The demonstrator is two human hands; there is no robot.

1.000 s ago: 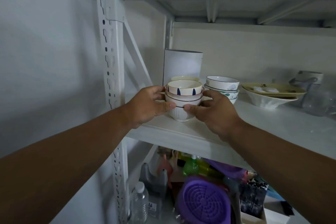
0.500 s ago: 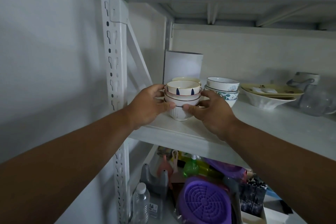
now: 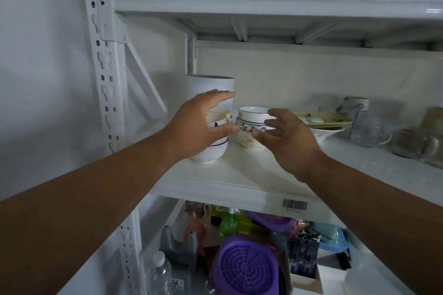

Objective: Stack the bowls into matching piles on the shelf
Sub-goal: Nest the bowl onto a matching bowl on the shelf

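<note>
Both my hands have let go of the pile now. My left hand [image 3: 201, 124] hovers spread open in front of the left bowl stack [image 3: 212, 148], whose ribbed white base bowl stands near the shelf's [image 3: 239, 179] left front corner. My right hand [image 3: 291, 141] is open too, fingers curled loosely just before the floral bowl stack [image 3: 251, 124], glossy ceramic, beside the first pile. A white cylinder [image 3: 211, 86] stands behind. There is a barcode sticker [image 3: 294, 205] on the shelf's front edge, unreadable.
</note>
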